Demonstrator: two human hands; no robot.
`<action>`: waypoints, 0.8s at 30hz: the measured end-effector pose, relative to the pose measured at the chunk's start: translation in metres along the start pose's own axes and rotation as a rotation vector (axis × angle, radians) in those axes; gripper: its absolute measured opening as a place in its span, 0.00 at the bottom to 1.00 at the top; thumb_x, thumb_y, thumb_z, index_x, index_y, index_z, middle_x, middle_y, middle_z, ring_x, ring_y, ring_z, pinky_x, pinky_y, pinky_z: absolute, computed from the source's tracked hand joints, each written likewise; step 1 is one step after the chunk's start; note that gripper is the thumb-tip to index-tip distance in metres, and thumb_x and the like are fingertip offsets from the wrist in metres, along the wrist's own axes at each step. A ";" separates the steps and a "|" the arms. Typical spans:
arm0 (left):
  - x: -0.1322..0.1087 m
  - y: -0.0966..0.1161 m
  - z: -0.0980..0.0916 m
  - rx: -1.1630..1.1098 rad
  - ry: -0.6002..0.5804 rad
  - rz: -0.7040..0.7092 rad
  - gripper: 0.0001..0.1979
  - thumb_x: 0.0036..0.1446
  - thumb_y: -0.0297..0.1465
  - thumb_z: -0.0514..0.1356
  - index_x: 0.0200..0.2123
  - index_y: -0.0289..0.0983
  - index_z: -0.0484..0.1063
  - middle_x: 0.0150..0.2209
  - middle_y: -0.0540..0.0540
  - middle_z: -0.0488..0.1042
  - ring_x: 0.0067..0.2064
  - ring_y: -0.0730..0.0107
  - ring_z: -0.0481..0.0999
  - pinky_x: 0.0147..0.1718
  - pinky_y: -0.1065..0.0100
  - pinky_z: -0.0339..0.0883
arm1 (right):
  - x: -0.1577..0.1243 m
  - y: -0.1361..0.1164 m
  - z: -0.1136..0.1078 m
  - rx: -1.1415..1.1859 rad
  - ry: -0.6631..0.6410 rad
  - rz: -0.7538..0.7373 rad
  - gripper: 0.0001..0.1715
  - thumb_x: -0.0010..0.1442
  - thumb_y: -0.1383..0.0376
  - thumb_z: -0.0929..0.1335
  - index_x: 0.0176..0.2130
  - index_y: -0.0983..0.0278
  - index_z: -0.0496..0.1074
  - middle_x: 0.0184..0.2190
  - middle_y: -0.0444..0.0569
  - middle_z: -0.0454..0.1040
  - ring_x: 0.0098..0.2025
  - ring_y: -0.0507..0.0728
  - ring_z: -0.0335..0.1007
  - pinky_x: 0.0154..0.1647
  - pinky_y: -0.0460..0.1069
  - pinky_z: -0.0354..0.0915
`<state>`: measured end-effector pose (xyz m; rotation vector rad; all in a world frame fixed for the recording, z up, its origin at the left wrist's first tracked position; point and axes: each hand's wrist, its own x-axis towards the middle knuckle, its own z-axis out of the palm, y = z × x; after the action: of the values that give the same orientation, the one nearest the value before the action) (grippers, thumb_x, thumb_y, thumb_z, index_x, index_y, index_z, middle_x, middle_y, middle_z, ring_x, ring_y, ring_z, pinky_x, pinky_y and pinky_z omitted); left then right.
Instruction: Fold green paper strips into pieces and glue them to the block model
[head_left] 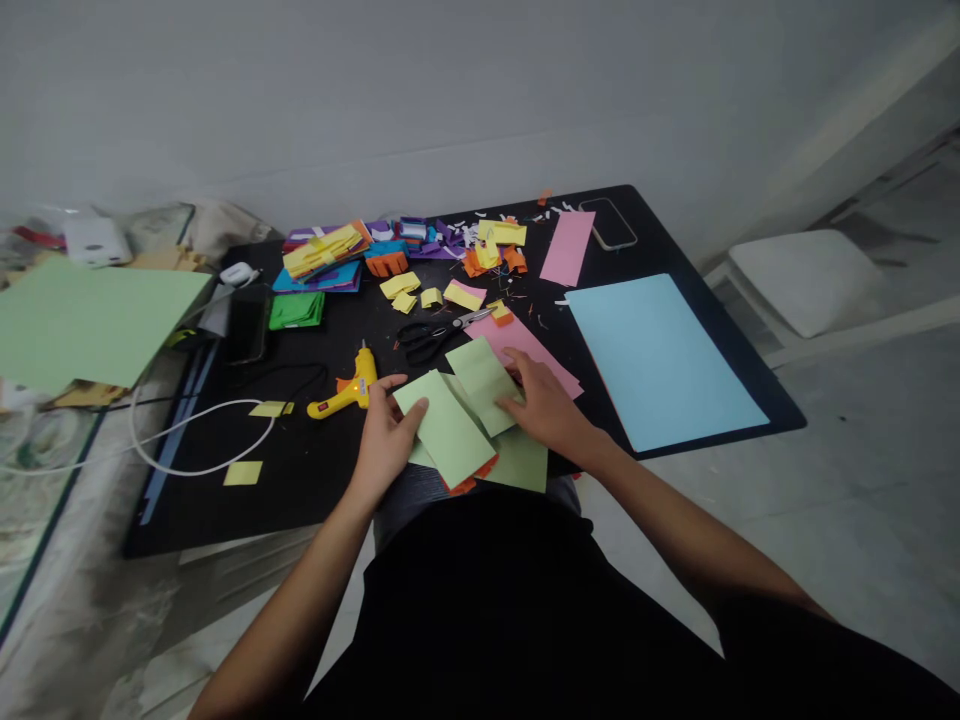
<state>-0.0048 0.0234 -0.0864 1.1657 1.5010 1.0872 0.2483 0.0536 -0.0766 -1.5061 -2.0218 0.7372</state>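
My left hand grips a light green paper piece by its left edge, thumb on top. Orange paper peeks out beneath its lower end. In my right hand is a second light green paper piece, pinched at its right edge. More light green paper lies under both, near the table's front edge. A yellow glue gun rests just left of my left hand. Scissors with dark handles and a pink sheet lie beyond my hands.
On the black table, a light blue sheet stack lies right. Folded yellow strips, a green bundle and paper scraps lie toward the back. A white cable loops at left. A white stool stands right.
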 end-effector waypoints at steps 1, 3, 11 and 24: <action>0.001 0.000 -0.002 0.031 -0.007 0.016 0.25 0.59 0.40 0.66 0.56 0.41 0.62 0.40 0.46 0.78 0.34 0.64 0.79 0.33 0.64 0.74 | -0.001 -0.002 0.001 -0.039 -0.009 -0.014 0.35 0.62 0.70 0.70 0.67 0.63 0.64 0.58 0.59 0.75 0.59 0.69 0.71 0.62 0.67 0.68; 0.001 0.001 -0.006 0.136 -0.031 0.058 0.23 0.60 0.39 0.66 0.55 0.41 0.64 0.43 0.45 0.78 0.37 0.63 0.80 0.35 0.63 0.75 | -0.004 -0.007 0.001 -0.121 -0.007 -0.052 0.30 0.64 0.71 0.68 0.64 0.66 0.68 0.59 0.62 0.74 0.62 0.69 0.68 0.66 0.66 0.66; -0.004 0.013 -0.011 0.694 0.003 0.385 0.27 0.67 0.38 0.62 0.66 0.39 0.64 0.61 0.35 0.74 0.57 0.47 0.77 0.56 0.47 0.72 | -0.055 -0.036 0.011 -0.363 0.031 -0.120 0.22 0.70 0.63 0.69 0.60 0.67 0.74 0.62 0.66 0.69 0.63 0.73 0.66 0.64 0.68 0.68; -0.062 0.009 0.022 0.990 -0.050 0.524 0.39 0.69 0.47 0.59 0.74 0.32 0.53 0.75 0.21 0.51 0.76 0.29 0.52 0.69 0.31 0.51 | -0.065 -0.023 0.034 -0.261 -0.011 -0.157 0.23 0.73 0.68 0.60 0.63 0.68 0.70 0.71 0.68 0.63 0.77 0.71 0.53 0.73 0.73 0.56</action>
<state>0.0267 -0.0339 -0.0727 2.3389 1.7888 0.5729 0.2260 -0.0182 -0.0906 -1.4605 -2.2840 0.4329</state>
